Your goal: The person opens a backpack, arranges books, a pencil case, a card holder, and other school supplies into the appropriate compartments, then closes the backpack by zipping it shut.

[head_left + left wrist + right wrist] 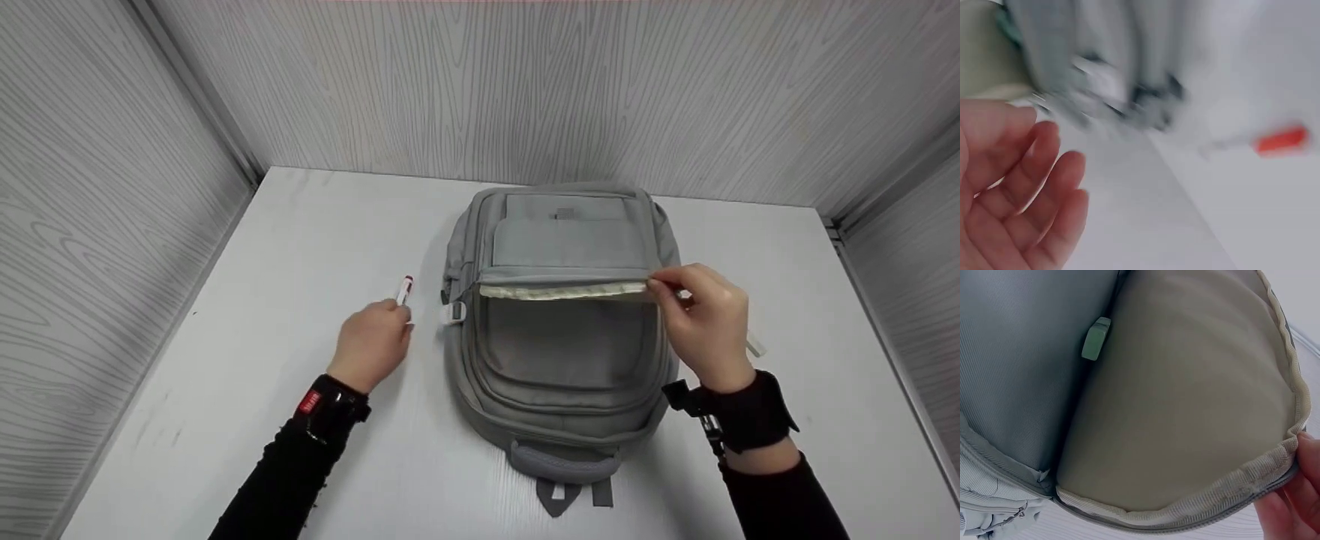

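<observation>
A grey backpack [570, 352] lies on the table with its front pocket unzipped. My right hand [705, 322] pinches the trimmed edge of the pocket flap [570, 244], raising it. Seen from the right wrist, the flap's beige lining [1185, 394] faces me, and a small pale-green block [1096, 338] sits deep in the fold. My left hand [371, 341] is left of the backpack, overlapping the lower end of a white marker with a red tip [406, 289]. In the left wrist view, its fingers [1067, 219] are loosely bent with nothing between them, and a blurred red piece [1282, 140] lies apart on the table.
A white side buckle [454, 313] sticks out at the backpack's left edge. The carry handle [566, 465] points toward me. A small white bar [755, 345] lies beyond my right hand. Wood-grain panels [450, 90] stand behind and at both sides of the table.
</observation>
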Tool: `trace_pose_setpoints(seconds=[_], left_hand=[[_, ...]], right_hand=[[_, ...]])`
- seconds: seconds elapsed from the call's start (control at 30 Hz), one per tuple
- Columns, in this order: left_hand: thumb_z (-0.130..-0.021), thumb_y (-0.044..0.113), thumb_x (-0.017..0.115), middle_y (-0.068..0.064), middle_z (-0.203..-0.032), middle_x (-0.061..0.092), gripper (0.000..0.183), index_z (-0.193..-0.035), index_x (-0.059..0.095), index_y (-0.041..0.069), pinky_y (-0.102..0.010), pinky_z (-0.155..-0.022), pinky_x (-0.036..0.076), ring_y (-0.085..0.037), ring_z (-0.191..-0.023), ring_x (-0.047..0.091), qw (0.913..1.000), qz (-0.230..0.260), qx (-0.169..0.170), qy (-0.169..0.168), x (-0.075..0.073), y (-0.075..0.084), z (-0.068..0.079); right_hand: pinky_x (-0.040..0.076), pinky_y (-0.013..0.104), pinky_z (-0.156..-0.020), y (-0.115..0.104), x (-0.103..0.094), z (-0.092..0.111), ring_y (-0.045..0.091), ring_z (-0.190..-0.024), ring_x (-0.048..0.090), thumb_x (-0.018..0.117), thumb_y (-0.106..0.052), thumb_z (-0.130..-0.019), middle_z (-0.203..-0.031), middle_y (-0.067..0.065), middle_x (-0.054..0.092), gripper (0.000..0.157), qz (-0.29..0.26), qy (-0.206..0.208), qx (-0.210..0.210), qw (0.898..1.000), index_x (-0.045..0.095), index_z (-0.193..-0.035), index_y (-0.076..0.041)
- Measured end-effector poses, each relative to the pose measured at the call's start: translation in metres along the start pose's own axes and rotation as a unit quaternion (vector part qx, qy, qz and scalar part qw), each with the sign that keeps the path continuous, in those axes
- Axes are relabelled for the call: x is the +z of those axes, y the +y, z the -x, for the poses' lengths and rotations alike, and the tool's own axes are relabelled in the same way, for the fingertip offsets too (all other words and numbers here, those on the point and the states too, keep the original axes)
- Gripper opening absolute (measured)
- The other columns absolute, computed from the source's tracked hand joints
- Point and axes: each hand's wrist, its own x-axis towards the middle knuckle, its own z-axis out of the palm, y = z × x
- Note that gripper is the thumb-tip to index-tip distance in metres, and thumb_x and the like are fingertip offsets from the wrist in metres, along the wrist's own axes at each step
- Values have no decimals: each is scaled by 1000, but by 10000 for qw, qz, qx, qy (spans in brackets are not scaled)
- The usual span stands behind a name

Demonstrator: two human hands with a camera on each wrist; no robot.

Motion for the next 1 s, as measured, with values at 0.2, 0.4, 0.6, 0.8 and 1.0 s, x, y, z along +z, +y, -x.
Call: trace_pose_setpoints(seconds=[0.2,0.4,0.6,0.8,1.0], left_hand=[[-87,17,72,-14,-72,62,22,-85,70,-5,-43,-54,53,-29,-63,62,9866,-432,-990,-1223,18,-35,-4],[-86,19,74,-14,-74,66,23,-84,69,-4,-45,-57,55,-28,-65,64,9754,-301,-1329,-1735,31,-43,-9],[-83,6,67,-19,-76,69,12,-74,65,-2,-49,-58,57,-33,-68,68,9729,-282,-1415,-1805,36,-44,-13],[-84,3,63,-18,-76,70,11,-74,65,-1,-47,-58,56,-29,-67,67,9687,-209,-1522,-1949,37,-46,-17],[-83,1,64,-19,-78,70,6,-80,67,-4,-48,-60,57,-31,-69,67,9667,27,-1737,-1882,40,-54,-15]], right_hand=[[38,0,-65,0,0,-1,-7,-73,55,76,10,-78,-71,15,70,7,-51,99,1,9999,72,-78,3],[39,0,-64,0,1,0,-6,-72,56,76,9,-77,-73,15,71,8,-98,111,18,9999,72,-78,2],[39,1,-64,1,0,1,-5,-73,57,76,10,-77,-74,15,71,9,-131,53,21,9999,72,-80,3],[38,2,-64,1,1,1,-7,-70,54,77,10,-76,-72,14,71,10,-50,78,94,9999,73,-79,1],[38,3,-64,1,1,2,-5,-70,55,76,12,-76,-74,15,71,12,-69,23,104,9999,73,-80,1]])
